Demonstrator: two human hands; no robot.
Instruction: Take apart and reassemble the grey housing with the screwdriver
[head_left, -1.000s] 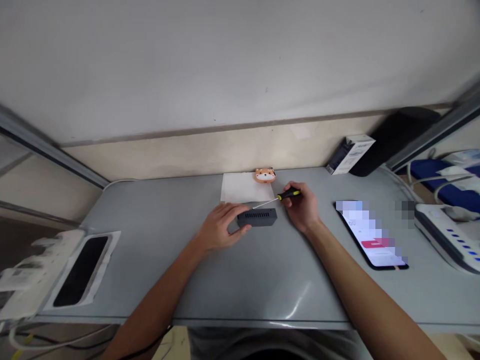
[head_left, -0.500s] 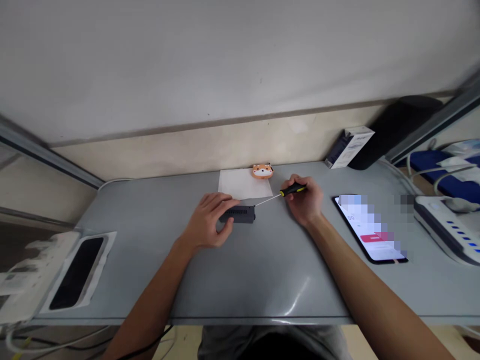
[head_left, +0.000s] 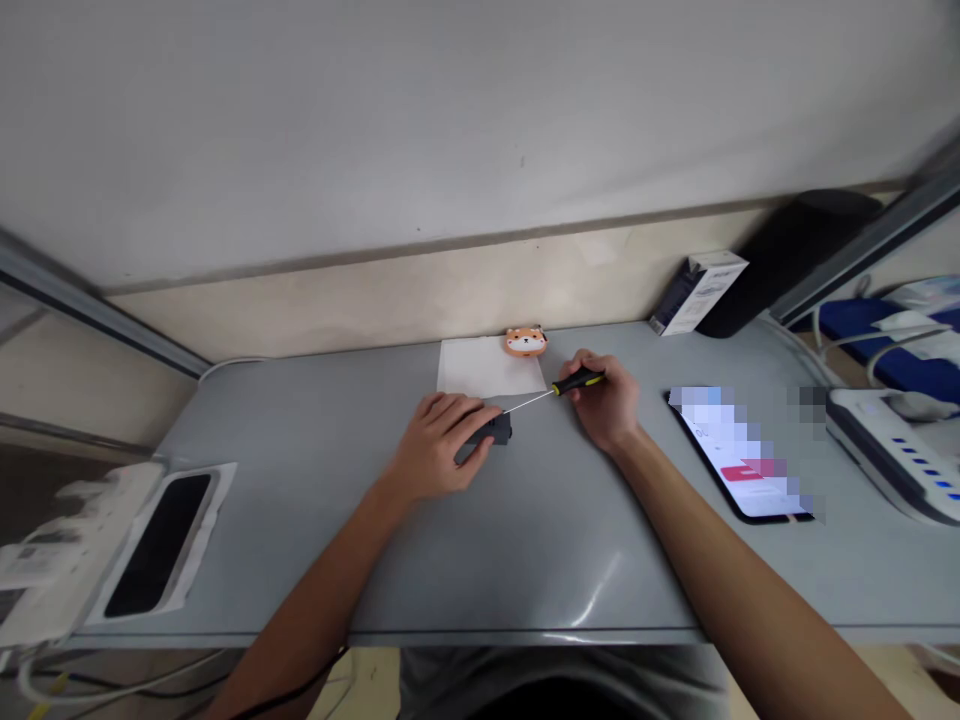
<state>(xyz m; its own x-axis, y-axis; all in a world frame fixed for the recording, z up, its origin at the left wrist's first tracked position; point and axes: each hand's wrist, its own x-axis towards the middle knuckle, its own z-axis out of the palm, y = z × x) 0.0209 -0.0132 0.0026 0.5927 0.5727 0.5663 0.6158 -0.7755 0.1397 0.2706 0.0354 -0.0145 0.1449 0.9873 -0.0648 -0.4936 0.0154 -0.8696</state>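
My left hand (head_left: 446, 445) grips a dark grey slotted box (head_left: 495, 430) lying on the table, thumb on its near side and fingers over its top. Much of the box's left part is hidden under that hand. My right hand (head_left: 606, 402) is closed around the black and yellow handle of a screwdriver (head_left: 579, 381). Its thin shaft slants down to the left, and the tip meets the box's upper edge near my left fingertips. Whether a screw sits at the tip is too small to tell.
Behind the hands lie a white paper sheet (head_left: 480, 368) and an orange animal-face case (head_left: 525, 342). A lit phone (head_left: 742, 460) and a power strip (head_left: 892, 450) are at right. Another phone (head_left: 159, 545) lies left. A small carton (head_left: 697, 290) leans by a black cylinder (head_left: 787, 260).
My left hand has slid right along the box and covers more of its slots. The screwdriver and my right hand have shifted slightly left.
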